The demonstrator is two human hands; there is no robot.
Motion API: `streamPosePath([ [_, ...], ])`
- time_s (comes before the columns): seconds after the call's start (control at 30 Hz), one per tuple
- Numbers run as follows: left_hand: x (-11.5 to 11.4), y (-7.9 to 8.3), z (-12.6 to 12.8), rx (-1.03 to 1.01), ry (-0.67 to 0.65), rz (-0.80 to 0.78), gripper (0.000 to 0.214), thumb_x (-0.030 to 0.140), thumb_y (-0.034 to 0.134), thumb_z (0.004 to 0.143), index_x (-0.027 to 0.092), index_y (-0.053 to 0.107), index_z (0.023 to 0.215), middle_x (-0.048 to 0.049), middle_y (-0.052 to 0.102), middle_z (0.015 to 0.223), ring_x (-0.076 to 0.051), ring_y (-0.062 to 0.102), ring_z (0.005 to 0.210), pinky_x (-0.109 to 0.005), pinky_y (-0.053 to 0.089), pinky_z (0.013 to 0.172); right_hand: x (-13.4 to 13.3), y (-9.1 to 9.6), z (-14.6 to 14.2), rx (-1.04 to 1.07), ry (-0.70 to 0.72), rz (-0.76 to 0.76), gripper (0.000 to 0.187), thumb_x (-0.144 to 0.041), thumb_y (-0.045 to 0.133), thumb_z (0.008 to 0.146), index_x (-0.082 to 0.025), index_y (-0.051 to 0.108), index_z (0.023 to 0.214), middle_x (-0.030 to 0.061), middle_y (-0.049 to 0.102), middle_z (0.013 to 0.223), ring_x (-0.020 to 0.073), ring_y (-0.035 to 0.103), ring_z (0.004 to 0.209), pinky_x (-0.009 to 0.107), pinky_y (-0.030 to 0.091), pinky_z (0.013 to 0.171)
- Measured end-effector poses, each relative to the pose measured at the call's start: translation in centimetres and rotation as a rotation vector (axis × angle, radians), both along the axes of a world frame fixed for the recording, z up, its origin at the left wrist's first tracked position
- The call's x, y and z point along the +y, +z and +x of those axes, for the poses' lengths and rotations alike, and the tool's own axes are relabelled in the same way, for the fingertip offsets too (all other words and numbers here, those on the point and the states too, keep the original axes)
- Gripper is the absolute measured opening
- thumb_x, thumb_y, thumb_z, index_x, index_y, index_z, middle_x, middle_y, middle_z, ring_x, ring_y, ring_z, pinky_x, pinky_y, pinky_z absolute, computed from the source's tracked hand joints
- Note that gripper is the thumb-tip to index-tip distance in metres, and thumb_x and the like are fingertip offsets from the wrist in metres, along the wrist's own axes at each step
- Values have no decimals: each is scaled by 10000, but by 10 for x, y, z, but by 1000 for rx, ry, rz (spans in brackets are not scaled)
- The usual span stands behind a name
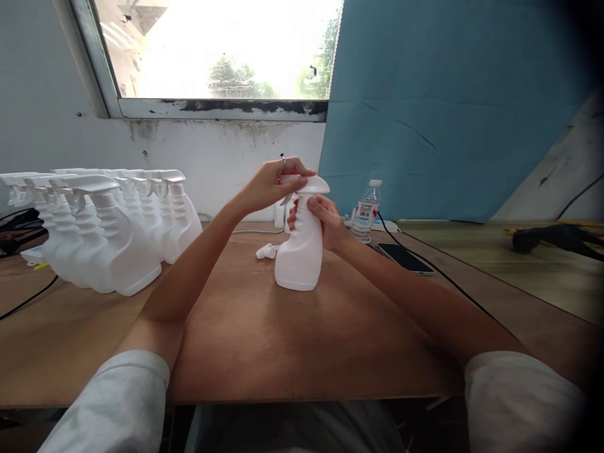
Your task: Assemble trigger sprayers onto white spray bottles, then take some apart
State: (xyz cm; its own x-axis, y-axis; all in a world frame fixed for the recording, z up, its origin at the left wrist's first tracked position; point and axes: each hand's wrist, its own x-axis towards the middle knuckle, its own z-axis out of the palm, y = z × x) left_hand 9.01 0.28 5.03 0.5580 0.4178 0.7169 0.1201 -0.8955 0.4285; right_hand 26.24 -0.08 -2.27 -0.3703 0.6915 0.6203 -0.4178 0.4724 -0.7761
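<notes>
A white spray bottle (299, 255) stands upright on the brown table in front of me, its trigger head (315, 185) on top. My left hand (278, 179) is closed over the trigger head, thumb and fingers pressed on its front part. Around the bottle's neck, just below the head, my right hand (325, 220) is wrapped. A small white trigger-shaped piece (267, 251) lies on the table just left of the bottle. Behind my hands a further white object (280, 215) is partly hidden.
Several white spray bottles (127, 245) with heads stand in rows at the left. A clear water bottle (365, 214) and a dark phone (404, 258) sit at the right, beside a black cable (443, 286). The wooden table (302, 352) ends close to my lap.
</notes>
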Motion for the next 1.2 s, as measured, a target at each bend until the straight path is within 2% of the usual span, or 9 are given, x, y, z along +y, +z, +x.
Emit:
streamPosePath([
  [0.33,-7,1,1,24,64,31,173,327,597,904,179,664,963,-69,710,1062,-52,526,537,-233,460,545,0,6,-1,-47,20,-22,384,-483,768,752,-177,542,807,13,614,733,143,606,595,303,513,560],
  [0.43,-6,3,0,31,89,92,250,392,569,927,201,669,1053,-72,697,1079,-109,628,723,-225,486,603,0,9,2,-109,14,-11,399,-491,774,734,-171,580,873,31,635,828,128,596,592,289,502,544],
  [0.53,-3,-1,0,-116,110,106,296,423,519,952,209,616,1133,-88,649,1169,-153,637,941,-226,515,677,-5,15,5,-230,15,-71,447,-427,831,670,-169,614,963,23,630,789,124,583,613,270,500,558],
  [0.63,1,-23,-2,-335,181,65,255,418,484,964,212,560,1092,-87,617,1150,-135,615,900,-229,512,673,-7,19,9,-339,58,-118,463,-399,820,694,-179,631,1055,10,613,730,127,571,655,250,497,591],
  [0.73,-6,-63,-13,-446,306,24,185,396,528,934,227,505,1005,-51,583,1075,-122,579,851,-230,491,672,-6,20,11,-352,82,-87,354,-400,789,743,-167,634,959,15,601,725,116,547,650,232,469,580],
  [0.83,-27,-108,-28,-354,364,-63,178,383,540,919,238,467,991,-28,547,990,-135,559,887,-241,482,713,-5,20,11,-343,91,-83,353,-411,796,737,-162,609,903,15,597,720,115,551,641,230,460,574],
  [0.93,-49,-141,-39,-140,343,-173,260,400,566,908,253,449,1088,-52,535,1086,-151,560,915,-270,497,744,-6,19,9,-344,133,-82,385,-445,775,756,-174,611,974,22,622,725,135,581,658,254,487,599],
  [1.07,-59,-155,-41,25,269,-213,445,428,627,872,271,436,1242,-96,541,1257,-188,585,984,-309,511,776,-13,18,-5,-338,131,-19,278,-405,744,801,-161,624,863,43,658,732,141,603,677,274,519,650],
  [1.2,-64,-144,-47,81,363,-226,456,473,664,828,251,477,1179,-61,641,1064,-196,611,884,-346,514,789,-21,18,-25,-356,259,-13,444,-443,740,799,-189,616,1141,65,717,902,175,677,852,300,558,786],
])
